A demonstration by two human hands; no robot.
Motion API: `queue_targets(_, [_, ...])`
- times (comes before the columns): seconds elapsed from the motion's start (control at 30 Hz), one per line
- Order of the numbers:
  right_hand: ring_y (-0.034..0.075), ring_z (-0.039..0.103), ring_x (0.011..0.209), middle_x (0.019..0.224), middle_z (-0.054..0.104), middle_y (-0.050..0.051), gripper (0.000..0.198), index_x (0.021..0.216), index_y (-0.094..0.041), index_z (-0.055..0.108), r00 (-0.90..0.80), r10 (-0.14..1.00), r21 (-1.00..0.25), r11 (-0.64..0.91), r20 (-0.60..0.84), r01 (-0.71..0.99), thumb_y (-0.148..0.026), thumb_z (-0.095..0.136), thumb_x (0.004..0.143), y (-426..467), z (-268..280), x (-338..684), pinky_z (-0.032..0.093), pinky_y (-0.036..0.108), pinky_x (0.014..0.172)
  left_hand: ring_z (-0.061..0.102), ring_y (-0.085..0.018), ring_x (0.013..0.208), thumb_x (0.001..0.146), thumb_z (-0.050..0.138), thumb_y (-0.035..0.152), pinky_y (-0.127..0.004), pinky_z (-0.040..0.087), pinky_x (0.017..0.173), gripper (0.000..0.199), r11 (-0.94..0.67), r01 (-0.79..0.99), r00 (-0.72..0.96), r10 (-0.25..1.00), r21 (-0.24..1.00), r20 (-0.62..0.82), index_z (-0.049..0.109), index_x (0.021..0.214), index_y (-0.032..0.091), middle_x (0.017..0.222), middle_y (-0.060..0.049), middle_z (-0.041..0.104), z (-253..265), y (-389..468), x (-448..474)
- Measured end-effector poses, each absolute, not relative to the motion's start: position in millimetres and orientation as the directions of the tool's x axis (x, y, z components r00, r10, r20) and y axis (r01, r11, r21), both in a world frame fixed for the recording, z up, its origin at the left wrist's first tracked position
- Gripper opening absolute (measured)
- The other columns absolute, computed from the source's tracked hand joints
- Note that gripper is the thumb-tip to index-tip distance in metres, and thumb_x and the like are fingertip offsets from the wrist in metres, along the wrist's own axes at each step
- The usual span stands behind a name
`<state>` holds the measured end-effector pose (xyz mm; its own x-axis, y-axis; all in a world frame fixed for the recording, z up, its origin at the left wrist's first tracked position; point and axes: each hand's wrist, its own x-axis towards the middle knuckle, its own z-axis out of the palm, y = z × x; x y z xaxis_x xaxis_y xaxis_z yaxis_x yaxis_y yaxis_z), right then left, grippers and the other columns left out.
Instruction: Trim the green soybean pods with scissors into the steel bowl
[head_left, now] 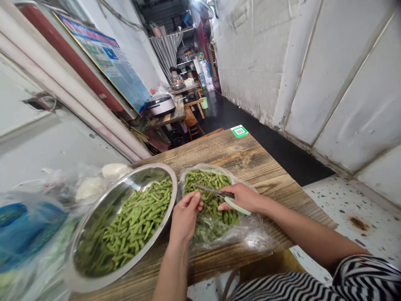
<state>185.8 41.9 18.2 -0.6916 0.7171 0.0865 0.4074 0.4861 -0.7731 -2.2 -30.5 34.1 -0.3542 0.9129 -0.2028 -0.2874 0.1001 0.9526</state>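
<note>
My right hand [241, 198] grips scissors [213, 190] with pale green handles, their blades pointing left over a clear plastic bag [247, 234] of edamame pods [216, 205]. At the blade tips, my left hand [188, 213] is closed in a pinch, thumb against fingers. A bit of green shows at its fingertips, apparently an edamame pod mostly hidden by them. To the left of this hand, a large steel basin [172, 184] holds many more green pods [140, 217].
Both containers stand on a wooden table [260, 154] with a green QR-code card [239, 131] at its far corner. Plastic bags [34, 225] crowd the left side. Beyond are a white-and-black cooker [160, 104], a wooden stool [190, 119] and a green bin [204, 103]. A white wall [250, 62] runs along the right.
</note>
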Motion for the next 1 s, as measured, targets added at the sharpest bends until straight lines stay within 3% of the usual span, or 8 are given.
queue_targets(0.13, [0.012,0.047,0.057,0.065,0.055,-0.002,0.053,0.097,-0.018,0.063,-0.708,0.699,-0.768,0.505,0.097,0.394,-0.062,0.063,0.067,41.6,20.8,186.8,0.032,0.02,0.053,0.06,-0.007,0.064,0.06,0.078,0.019,-0.016,0.048,0.059,0.023,0.02,-0.482,-0.422,0.871,0.876,-0.252,0.065,0.079,0.013,0.073,0.0,0.063,35.3,-27.6,-6.5])
queue_targets(0.27, [0.012,0.046,0.058,0.065,0.055,-0.002,0.057,0.103,-0.017,0.063,-0.728,0.675,-0.75,0.542,0.119,0.379,-0.062,0.063,0.068,38.6,21.8,185.7,0.033,0.021,0.055,0.063,-0.009,0.071,0.063,0.075,0.014,-0.018,0.052,0.067,0.016,-0.041,-0.518,-0.461,0.855,0.855,-0.238,0.064,0.074,0.013,0.074,0.0,0.063,36.4,-26.9,-4.6])
queue_targets(0.9, [0.01,0.041,0.052,0.054,0.05,-0.004,0.045,0.069,-0.018,0.062,-0.701,0.68,-0.682,0.618,0.214,0.391,-0.062,0.064,0.067,40.7,17.7,187.3,0.026,0.02,0.051,0.063,-0.01,0.065,0.053,0.08,0.022,-0.02,0.049,0.062,0.029,-0.022,-0.416,-0.488,0.849,0.909,-0.203,0.064,0.074,0.012,0.067,0.001,0.063,28.0,-29.7,4.6])
queue_targets(1.0, [0.011,0.043,0.053,0.056,0.053,-0.002,0.044,0.076,-0.018,0.065,-0.656,0.719,-0.683,0.599,0.23,0.417,-0.061,0.066,0.066,42.4,17.7,186.4,0.027,0.02,0.051,0.064,-0.013,0.068,0.061,0.075,0.027,-0.028,0.051,0.068,0.025,-0.115,-0.201,-0.608,0.793,0.973,-0.032,0.064,0.079,0.014,0.072,-0.002,0.065,35.7,-36.6,2.6])
